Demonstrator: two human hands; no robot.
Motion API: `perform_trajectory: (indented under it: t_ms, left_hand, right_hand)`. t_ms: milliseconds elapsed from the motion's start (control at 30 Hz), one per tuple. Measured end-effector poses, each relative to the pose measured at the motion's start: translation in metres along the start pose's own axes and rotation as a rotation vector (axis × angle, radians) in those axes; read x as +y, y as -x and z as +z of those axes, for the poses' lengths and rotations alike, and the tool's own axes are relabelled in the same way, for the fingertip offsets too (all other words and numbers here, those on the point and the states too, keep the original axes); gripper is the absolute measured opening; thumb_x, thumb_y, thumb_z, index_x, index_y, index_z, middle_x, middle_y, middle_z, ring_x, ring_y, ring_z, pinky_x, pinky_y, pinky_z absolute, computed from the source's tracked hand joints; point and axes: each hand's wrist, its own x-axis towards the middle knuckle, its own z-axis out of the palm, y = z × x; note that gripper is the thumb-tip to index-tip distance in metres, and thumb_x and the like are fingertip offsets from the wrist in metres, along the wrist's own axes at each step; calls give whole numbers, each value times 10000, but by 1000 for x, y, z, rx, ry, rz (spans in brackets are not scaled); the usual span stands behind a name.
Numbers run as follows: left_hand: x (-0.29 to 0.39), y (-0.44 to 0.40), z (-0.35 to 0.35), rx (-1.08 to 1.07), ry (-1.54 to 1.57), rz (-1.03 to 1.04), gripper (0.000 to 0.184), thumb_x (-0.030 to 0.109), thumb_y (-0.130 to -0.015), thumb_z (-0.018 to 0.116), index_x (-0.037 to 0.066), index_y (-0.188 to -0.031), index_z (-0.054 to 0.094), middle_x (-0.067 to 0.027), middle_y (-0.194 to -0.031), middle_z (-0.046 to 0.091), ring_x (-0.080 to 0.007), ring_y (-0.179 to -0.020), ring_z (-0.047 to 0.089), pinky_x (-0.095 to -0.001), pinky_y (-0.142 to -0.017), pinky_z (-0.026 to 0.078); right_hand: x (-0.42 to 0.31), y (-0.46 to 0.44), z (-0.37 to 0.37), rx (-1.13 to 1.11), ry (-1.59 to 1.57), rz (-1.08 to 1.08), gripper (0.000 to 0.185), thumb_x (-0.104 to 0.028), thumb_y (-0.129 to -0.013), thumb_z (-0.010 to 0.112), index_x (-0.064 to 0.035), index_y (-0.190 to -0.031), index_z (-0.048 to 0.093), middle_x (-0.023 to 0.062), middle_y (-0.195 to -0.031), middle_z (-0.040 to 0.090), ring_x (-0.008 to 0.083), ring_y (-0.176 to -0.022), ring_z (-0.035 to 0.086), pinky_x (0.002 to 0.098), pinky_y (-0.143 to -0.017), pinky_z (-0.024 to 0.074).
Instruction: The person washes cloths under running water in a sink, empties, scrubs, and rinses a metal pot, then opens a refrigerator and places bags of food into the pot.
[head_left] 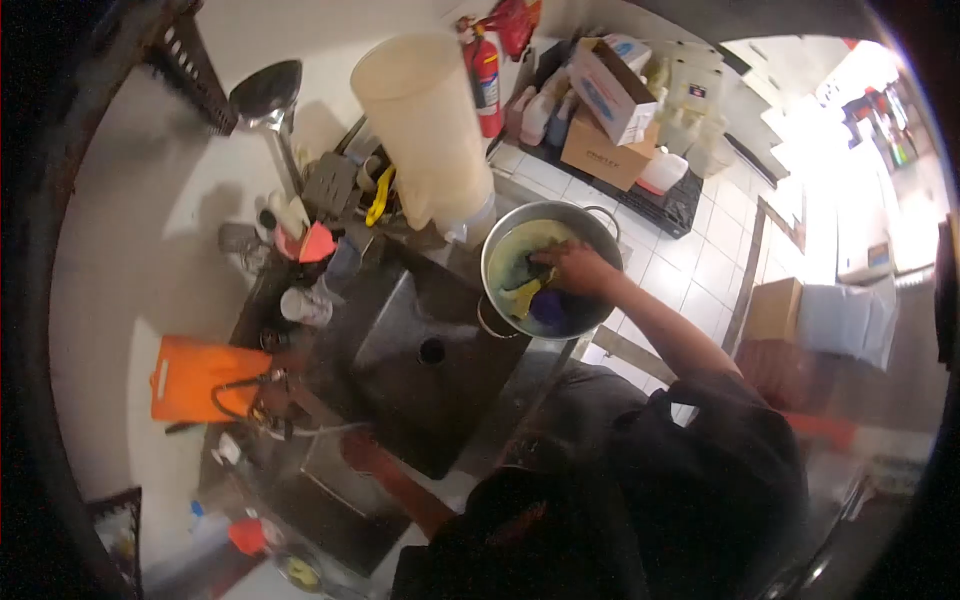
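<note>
My right hand (572,268) reaches inside a large metal pot (590,228), its fingers closed on a dark wet cloth (517,270). Beside them in the cloudy liquid lie a yellow cloth (522,297) and a dark blue cloth (548,312). The pot stands at the right end of the counter, next to the dark sink (400,395). Over the divider between the two basins is my left hand (362,455), near the faucet (268,400). Motion and dim light smear its fingers, so I cannot tell whether it holds anything.
Behind the sink stand a tall translucent bucket (420,120) and an orange cutting board (205,380). A large ladle (270,95) leans on the wall near a fire extinguisher (485,80). Cardboard boxes (602,150) and jugs crowd a black pallet (670,205) on the tiled floor.
</note>
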Motion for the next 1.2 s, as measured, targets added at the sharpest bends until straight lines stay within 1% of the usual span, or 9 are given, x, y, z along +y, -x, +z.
perform_trajectory:
  t_ms: [67,167,367,567,667,900,1033,1133,1200]
  left_hand:
    - [43,10,-23,223,188,-29,477,330,-968,384,1,-1314,400,-180,-1299,462,-303,-1150,476,-413,-931,400]
    - [71,-26,-58,29,310,250,526,381,-967,385,29,-1355,336,-151,-1327,448,-281,-1200,443,-422,-988,343]
    - [178,-14,71,-208,20,104,614,423,-906,536,64,-1359,328,-113,-1332,462,-252,-1197,467,-417,-1001,323]
    - [128,-38,80,-194,154,126,788,486,-863,575,90,-1442,216,-125,-1314,472,-257,-1134,509,-421,-898,382]
    - [163,16,60,-141,74,79,731,493,-895,517,120,-1448,219,-89,-1368,417,-251,-1119,516,-405,-884,389]
    - [72,27,-38,-130,-188,181,713,580,-874,482,96,-1385,369,-114,-1404,394,-254,-1197,475,-406,-972,378]
    - [79,16,-41,-256,18,200,773,580,-807,593,32,-1328,435,-156,-1353,455,-260,-1211,465,-385,-974,396]
    - [108,3,-6,-306,-123,389,701,448,-754,725,11,-1255,500,-174,-1315,486,-259,-1179,496,-375,-946,416]
    - [90,-18,11,-601,-163,176,568,237,-710,786,-1,-1170,554,-148,-1187,579,-243,-1078,560,-364,-894,444]
  right_hand:
    - [5,-4,7,-46,121,-92,303,-211,-796,603,-116,-1083,614,160,-967,640,338,-901,613,435,-833,467]
    - [0,-41,-19,-605,-88,-15,358,-261,-806,593,-77,-1113,597,212,-910,641,382,-881,612,446,-818,476]
    - [-95,-95,-172,-293,-212,-243,347,-240,-794,599,-42,-1079,611,210,-836,633,349,-764,616,432,-700,478]
    - [-204,-119,-258,2,-280,-520,341,-187,-796,635,-21,-1092,603,171,-794,654,268,-691,641,345,-667,497]
    - [-254,-123,-233,-58,-459,-567,333,-187,-793,653,-42,-1090,608,156,-819,659,276,-722,644,335,-676,498]
    - [-309,-124,47,-377,32,-463,327,-355,-763,651,-52,-884,654,191,-897,640,348,-845,629,453,-738,502]
    - [-331,-116,212,-483,-248,-398,394,-352,-727,725,-45,-970,682,168,-870,660,306,-779,636,390,-710,501]
    - [-369,-128,216,-506,-445,-306,411,-362,-705,746,-19,-923,681,155,-770,653,234,-665,609,353,-645,487]
    - [-385,-126,190,-554,-599,-240,422,-371,-697,755,-4,-890,680,143,-715,643,194,-615,582,335,-618,475]
